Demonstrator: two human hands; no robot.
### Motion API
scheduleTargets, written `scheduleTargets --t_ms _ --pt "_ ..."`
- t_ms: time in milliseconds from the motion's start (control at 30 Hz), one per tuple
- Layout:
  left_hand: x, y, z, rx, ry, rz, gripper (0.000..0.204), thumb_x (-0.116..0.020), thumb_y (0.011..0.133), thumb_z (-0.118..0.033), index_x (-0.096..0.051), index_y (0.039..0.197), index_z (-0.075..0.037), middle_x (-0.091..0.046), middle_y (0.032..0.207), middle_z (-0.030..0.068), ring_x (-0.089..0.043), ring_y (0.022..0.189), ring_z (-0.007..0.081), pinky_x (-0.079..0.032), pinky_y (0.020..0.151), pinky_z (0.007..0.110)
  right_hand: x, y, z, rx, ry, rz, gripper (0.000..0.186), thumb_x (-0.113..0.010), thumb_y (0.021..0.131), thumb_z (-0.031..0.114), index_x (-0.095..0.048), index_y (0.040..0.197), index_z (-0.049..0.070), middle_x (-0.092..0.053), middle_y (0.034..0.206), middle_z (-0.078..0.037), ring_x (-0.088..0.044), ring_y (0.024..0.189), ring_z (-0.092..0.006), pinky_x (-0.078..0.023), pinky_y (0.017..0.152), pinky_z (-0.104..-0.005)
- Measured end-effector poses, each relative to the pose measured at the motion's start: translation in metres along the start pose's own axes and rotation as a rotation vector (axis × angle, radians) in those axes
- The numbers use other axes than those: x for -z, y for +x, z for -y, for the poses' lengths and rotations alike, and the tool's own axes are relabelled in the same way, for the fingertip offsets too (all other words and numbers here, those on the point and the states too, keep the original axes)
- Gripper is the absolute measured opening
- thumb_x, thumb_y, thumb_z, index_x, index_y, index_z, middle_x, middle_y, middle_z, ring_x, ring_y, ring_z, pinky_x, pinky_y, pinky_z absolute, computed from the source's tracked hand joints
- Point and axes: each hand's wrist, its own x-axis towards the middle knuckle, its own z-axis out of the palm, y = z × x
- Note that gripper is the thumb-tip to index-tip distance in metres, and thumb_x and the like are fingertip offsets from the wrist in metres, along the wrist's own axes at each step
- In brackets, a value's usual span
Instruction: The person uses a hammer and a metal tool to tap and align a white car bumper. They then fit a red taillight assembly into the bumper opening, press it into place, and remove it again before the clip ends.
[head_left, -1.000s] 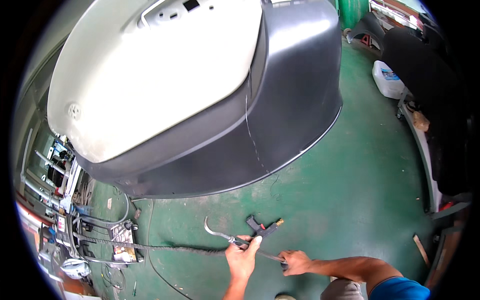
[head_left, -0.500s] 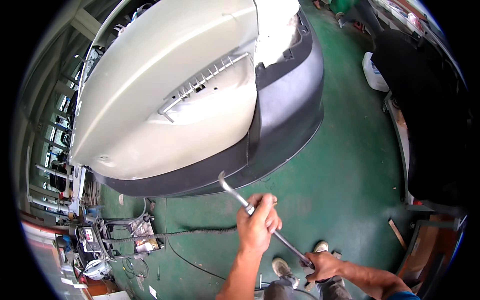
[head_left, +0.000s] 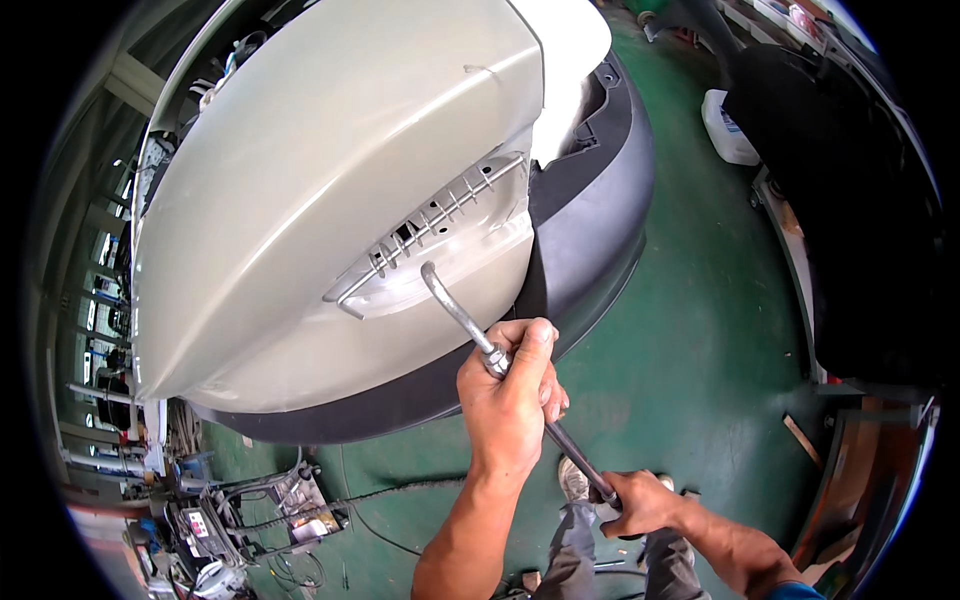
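My left hand (head_left: 505, 400) is closed around the upper shaft of a metal rod tool (head_left: 450, 305), just by its nut. Its bent tip points up at the lower part of a recess in a beige car body panel (head_left: 250, 210); whether it touches is unclear. Lower down, my right hand (head_left: 640, 505) grips the rod's handle end. In the recess lies a bar with a row of welded tabs (head_left: 425, 230). A dark grey bumper (head_left: 600, 210) wraps round the panel's lower and right edges.
A large black part (head_left: 840, 230) lies along the right, near a white jug (head_left: 730, 125). A machine on a wheeled frame (head_left: 200, 525), with hoses and cables, stands lower left on the green floor (head_left: 700, 330). A wood strip (head_left: 800, 440) lies at the right.
Both hands have raised the rod, its hook now up at the panel's recess. The view has shifted, showing the tabbed bar. The black gun seen earlier by my left hand is no longer visible.
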Motion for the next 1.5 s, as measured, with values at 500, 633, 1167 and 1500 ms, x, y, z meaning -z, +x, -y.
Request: scheduleTargets --t_ms 500,633,1167,1500 --pt "0.001 0.051 -0.005 -0.006 0.027 0.064 0.027 -0.062 0.103 -0.024 -0.062 0.098 0.002 -0.045 0.054 -0.0030 -0.042 0.040 0.0078 -0.044 0.046 0.028 0.019 0.043 0.018 -0.062 0.065 -0.051 0.051 -0.080 0.064 0.026 -0.058 0.103 0.003 -0.066 0.085 -0.020 -0.066 0.083 -0.0423 -0.052 0.075 -0.0490" --pt "0.006 0.057 0.001 0.007 0.040 0.054 0.028 -0.063 0.103 -0.025 -0.062 0.098 0.002 -0.045 0.055 -0.0031 -0.043 0.040 0.0081 -0.045 0.046 0.028 0.019 0.044 0.015 -0.059 0.047 -0.048 0.051 -0.081 0.064 0.026 -0.057 0.103 0.003 -0.066 0.087 -0.020 -0.066 0.084 -0.0411 -0.052 0.075 -0.0479" --pt "0.009 0.078 -0.012 -0.078 -0.032 0.182 0.033 -0.052 0.107 -0.030 -0.063 0.108 0.002 -0.039 0.053 -0.0058 -0.038 0.038 0.0066 -0.041 0.044 0.027 -0.004 0.028 -0.020 -0.069 0.525 -0.195 0.061 -0.091 0.064 0.021 -0.066 0.116 0.001 -0.071 0.104 -0.013 -0.067 0.098 -0.0218 -0.052 0.088 -0.0348" --pt "0.007 0.074 -0.010 -0.114 -0.062 0.144 0.031 -0.051 0.107 -0.027 -0.063 0.107 0.002 -0.037 0.053 -0.0063 -0.034 0.037 0.0056 -0.036 0.041 0.026 0.023 0.050 0.034 -0.026 0.438 -0.289 0.056 -0.089 0.065 0.028 -0.070 0.110 0.000 -0.067 0.096 -0.014 -0.067 0.088 -0.0279 -0.053 0.080 -0.0375"
